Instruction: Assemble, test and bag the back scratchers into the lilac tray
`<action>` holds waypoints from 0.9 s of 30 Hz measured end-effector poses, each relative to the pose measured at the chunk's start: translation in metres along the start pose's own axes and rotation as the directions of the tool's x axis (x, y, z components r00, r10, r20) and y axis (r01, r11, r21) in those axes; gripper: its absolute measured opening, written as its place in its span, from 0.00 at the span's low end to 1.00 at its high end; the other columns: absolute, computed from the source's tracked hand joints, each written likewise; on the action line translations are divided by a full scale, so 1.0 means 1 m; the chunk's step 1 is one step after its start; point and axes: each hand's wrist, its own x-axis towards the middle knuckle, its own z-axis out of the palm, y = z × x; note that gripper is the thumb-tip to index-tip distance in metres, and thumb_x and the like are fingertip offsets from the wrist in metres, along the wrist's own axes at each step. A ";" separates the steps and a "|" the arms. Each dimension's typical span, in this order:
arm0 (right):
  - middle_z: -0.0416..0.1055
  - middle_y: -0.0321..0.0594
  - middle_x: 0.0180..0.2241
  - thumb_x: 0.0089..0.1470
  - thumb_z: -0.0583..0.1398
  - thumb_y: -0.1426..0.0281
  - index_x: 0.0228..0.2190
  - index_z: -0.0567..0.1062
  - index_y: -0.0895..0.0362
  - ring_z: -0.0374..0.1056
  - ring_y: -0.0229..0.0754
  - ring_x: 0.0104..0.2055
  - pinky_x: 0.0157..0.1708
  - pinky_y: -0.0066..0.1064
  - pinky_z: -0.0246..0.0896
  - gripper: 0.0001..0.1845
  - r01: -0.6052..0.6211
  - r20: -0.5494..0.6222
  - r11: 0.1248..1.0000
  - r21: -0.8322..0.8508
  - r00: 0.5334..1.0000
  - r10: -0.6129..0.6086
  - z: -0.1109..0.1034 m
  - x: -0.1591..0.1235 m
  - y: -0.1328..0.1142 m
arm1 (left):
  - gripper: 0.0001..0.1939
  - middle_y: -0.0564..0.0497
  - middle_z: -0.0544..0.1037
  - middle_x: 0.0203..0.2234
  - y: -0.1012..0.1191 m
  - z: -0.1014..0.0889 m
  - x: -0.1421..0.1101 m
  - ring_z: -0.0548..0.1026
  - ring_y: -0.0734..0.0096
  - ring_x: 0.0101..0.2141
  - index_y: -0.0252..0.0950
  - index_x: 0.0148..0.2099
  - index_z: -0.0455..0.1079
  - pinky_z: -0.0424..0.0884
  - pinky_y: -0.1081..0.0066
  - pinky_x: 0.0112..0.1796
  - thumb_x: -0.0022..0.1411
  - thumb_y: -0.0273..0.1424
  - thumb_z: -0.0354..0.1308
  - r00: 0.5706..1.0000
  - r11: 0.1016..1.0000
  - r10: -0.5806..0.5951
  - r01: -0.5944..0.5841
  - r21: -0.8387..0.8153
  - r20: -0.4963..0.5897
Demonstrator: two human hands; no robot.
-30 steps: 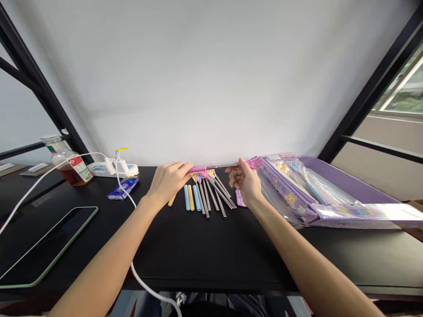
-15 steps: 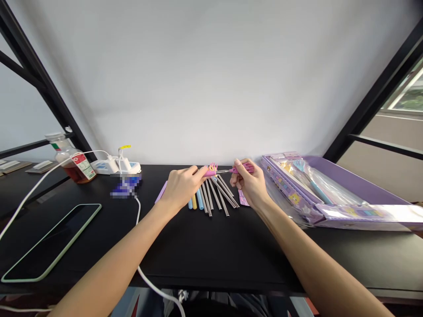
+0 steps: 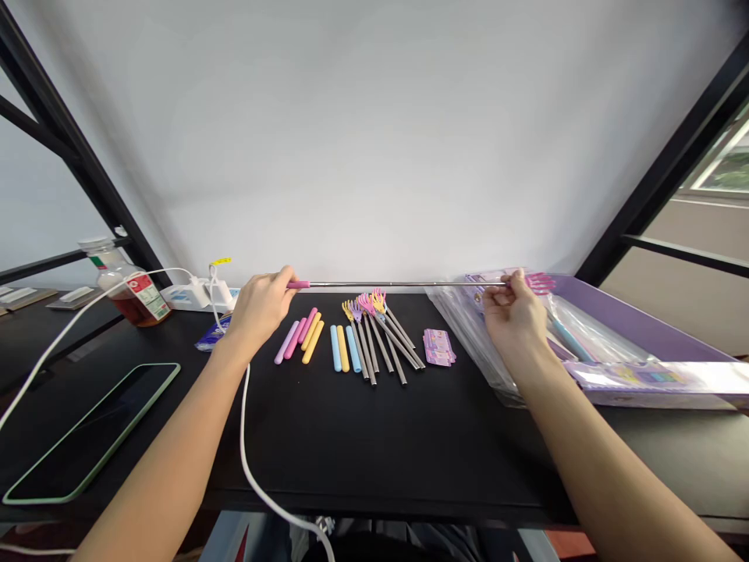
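A telescopic back scratcher point(image 3: 380, 284) is stretched out level above the desk, its thin metal rod drawn long. My left hand point(image 3: 257, 311) is closed around its pink handle. My right hand point(image 3: 516, 316) pinches the other end, just beside the pink claw head. Below the rod lies a bundle of back scratcher rods point(image 3: 386, 343) with yellow, pink and purple claws. Purple, pink and yellow handle sleeves point(image 3: 313, 343) lie left of them, with two blue sleeves point(image 3: 336, 349) and another yellow one closer in. Small purple cards point(image 3: 438, 347) are stacked to the right.
A purple box point(image 3: 637, 320) with plastic-wrapped items stands at right, clear plastic bags point(image 3: 473, 336) beside it. At left are a phone point(image 3: 94, 433), a glass bottle point(image 3: 126, 285), a power strip point(image 3: 181, 297), a blue packet point(image 3: 211, 336) and a white cable point(image 3: 244, 437).
My hands have moved apart, left hand leftward and right hand rightward, and the back scratcher's rod has been pulled out from short to long. The sleeves and rods below are now uncovered.
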 end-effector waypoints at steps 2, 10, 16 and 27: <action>0.64 0.26 0.20 0.61 0.64 0.65 0.24 0.69 0.57 0.56 0.25 0.17 0.21 0.16 0.65 0.16 -0.036 -0.021 0.999 0.035 0.999 0.037 -0.003 0.006 -0.005 | 0.07 0.48 0.81 0.31 -0.002 -0.002 0.002 0.78 0.58 0.33 0.37 0.41 0.70 0.67 0.66 0.32 0.65 0.23 0.53 0.999 0.997 -0.040 0.040 0.069 0.008; 0.67 0.31 0.21 0.51 0.71 0.60 0.29 0.76 0.59 0.60 0.29 0.20 0.30 0.24 0.71 0.15 -0.227 0.392 0.951 -0.207 0.872 0.294 0.014 -0.048 0.023 | 0.10 0.48 0.75 0.32 0.055 0.012 0.008 0.73 0.64 0.33 0.37 0.47 0.73 0.66 0.67 0.35 0.71 0.26 0.50 0.954 0.950 0.301 -0.299 0.087 -0.007; 0.64 0.29 0.19 0.57 0.66 0.59 0.24 0.72 0.58 0.51 0.26 0.15 0.19 0.21 0.62 0.18 -0.164 0.235 0.984 -0.075 0.955 0.178 0.011 -0.030 0.011 | 0.10 0.48 0.79 0.30 0.031 0.008 0.006 0.75 0.61 0.36 0.37 0.40 0.75 0.66 0.63 0.38 0.71 0.27 0.52 0.952 0.950 0.304 -0.301 0.085 -0.033; 0.55 0.26 0.17 0.69 0.51 0.58 0.25 0.67 0.56 0.48 0.27 0.14 0.16 0.19 0.54 0.23 -0.087 0.070 0.996 0.019 0.994 0.085 -0.012 0.005 -0.011 | 0.13 0.48 0.83 0.33 -0.001 0.008 -0.001 0.77 0.63 0.33 0.39 0.38 0.79 0.71 0.65 0.36 0.68 0.27 0.53 0.977 0.989 0.145 -0.137 0.063 -0.158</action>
